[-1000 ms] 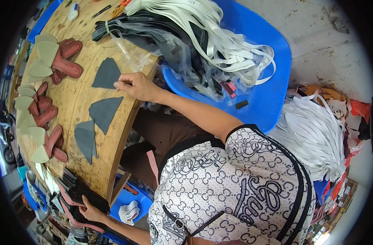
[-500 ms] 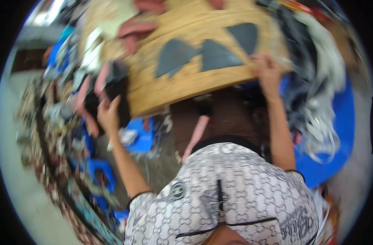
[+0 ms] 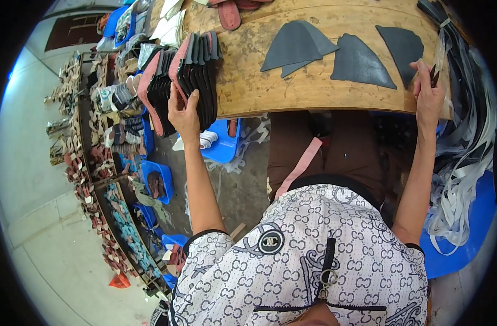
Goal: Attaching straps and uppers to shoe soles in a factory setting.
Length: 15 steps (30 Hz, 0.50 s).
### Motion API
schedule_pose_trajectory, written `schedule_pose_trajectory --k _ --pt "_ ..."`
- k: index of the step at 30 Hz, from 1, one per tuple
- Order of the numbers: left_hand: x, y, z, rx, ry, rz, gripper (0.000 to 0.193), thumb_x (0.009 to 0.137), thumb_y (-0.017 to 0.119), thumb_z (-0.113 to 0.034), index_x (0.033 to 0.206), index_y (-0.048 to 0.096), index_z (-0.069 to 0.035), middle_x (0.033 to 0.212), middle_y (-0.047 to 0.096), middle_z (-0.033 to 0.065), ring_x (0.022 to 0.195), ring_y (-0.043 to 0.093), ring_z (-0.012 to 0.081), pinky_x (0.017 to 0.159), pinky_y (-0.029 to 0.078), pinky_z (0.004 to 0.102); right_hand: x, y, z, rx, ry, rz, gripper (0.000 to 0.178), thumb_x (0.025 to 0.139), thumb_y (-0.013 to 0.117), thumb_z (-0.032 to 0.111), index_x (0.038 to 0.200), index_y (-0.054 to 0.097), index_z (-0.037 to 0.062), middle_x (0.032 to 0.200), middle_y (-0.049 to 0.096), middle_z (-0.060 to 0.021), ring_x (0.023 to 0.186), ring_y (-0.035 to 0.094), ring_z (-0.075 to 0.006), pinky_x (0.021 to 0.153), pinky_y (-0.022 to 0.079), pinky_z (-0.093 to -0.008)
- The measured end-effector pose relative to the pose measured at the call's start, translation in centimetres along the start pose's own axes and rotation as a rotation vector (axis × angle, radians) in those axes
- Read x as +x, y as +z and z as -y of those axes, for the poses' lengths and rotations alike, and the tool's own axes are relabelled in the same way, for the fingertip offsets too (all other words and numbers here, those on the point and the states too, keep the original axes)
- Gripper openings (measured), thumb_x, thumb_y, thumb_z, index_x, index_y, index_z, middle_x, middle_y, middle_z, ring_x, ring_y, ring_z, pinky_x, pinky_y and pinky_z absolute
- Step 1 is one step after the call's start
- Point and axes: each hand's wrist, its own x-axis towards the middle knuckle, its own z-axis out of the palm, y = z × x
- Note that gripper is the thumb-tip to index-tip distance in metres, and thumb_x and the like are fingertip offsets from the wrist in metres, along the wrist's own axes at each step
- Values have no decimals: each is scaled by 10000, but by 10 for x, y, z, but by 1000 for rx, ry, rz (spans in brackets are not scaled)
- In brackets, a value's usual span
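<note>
At the table's left edge, my left hand (image 3: 184, 117) has its thumb and fingers about the near end of a stack of shoe soles (image 3: 197, 76). This stack has a pink piece on its outer face and dark layers behind. A second, similar stack (image 3: 153, 89) leans just left of it. Over the right end of the table, my right hand (image 3: 430, 98) is closed around a small dark pointed tool (image 3: 434, 76), whose kind I cannot make out. Beside it lies a dark grey sheet piece (image 3: 401, 51). More grey pieces (image 3: 362, 62) lie further left, two of them overlapping (image 3: 297, 46).
Pink sole pieces (image 3: 229, 15) sit at the back of the wooden table (image 3: 248, 95). Dark and white strips (image 3: 471, 98) hang at its right, above a blue surface (image 3: 460, 239). A blue tub (image 3: 224, 144) stands beneath. Crowded shelves (image 3: 85, 141) line the left. A pink strip (image 3: 300, 165) lies across my lap.
The view has shifted and sharpened, so the table sits further right and higher. My left hand remains at the sole stacks, my right hand near the right-hand grey piece.
</note>
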Motion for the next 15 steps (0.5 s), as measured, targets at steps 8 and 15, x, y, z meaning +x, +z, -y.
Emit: schedule_pose_trajectory --k 8,15 --pt "4 -3 -6 -353 -148 43 557 854 670 -24 1358 457 82 1202 599 87 1033 570 121 907 435 236 -3 0 1 -47 -16 -1 289 954 593 304 912 704 40 575 406 57 539 360 -32 514 263 -220" --pt "0 6 -13 -329 -90 5 550 843 699 -20 1343 486 61 1120 630 59 968 589 108 865 455 224 -7 -3 -1 -63 -50 -2 292 954 595 305 926 712 39 576 411 57 539 367 -35 517 273 -219"
